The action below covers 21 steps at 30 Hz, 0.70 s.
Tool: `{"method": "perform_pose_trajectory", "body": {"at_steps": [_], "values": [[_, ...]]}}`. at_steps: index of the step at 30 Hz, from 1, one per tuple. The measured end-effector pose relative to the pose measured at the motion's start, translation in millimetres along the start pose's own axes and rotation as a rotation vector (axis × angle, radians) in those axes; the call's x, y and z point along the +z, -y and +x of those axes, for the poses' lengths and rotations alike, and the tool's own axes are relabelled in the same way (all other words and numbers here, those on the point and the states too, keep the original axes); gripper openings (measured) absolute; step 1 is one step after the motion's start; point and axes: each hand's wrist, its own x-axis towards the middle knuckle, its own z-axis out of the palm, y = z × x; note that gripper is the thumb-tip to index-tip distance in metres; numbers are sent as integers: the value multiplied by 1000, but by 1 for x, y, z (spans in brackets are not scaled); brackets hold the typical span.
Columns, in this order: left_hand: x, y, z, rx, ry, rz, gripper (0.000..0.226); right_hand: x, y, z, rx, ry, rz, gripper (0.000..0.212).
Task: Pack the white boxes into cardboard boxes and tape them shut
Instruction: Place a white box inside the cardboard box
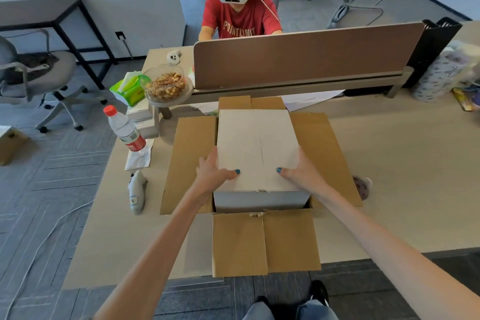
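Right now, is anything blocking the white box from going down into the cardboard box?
Nothing visible does. The cardboard box has its flaps folded outward, and the white box, held by the left hand and right hand, is partly inside.

One camera sits on the person's head. It looks forward and down, from over the near edge of the desk [389, 163]. It is close: the left hand [211, 173] and right hand [304, 171] holding the white box [254, 143] fill the middle. The wide view reaches the divider [298, 60] at the far edge.
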Motion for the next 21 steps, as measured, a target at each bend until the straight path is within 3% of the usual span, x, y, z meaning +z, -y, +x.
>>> {"method": "perform_pose_trajectory", "body": {"at_steps": [3, 7, 16, 18, 21], "values": [[10, 6, 1, 21, -42, 272, 79, 11, -5, 2, 17, 30, -241, 82], [24, 7, -7, 120, -122, 607, 79, 22, -11, -2, 52, 65, -432, 70], [42, 14, -18, 207, -195, 763, 35, 30, -12, -10, 20, 17, -712, 54], [38, 13, -20, 287, -252, 885, 24, 27, -6, -13, -23, 13, -868, 52], [27, 18, -21, 456, -259, 956, 30, 18, 0, -20, -196, 23, -1158, 47]]}}
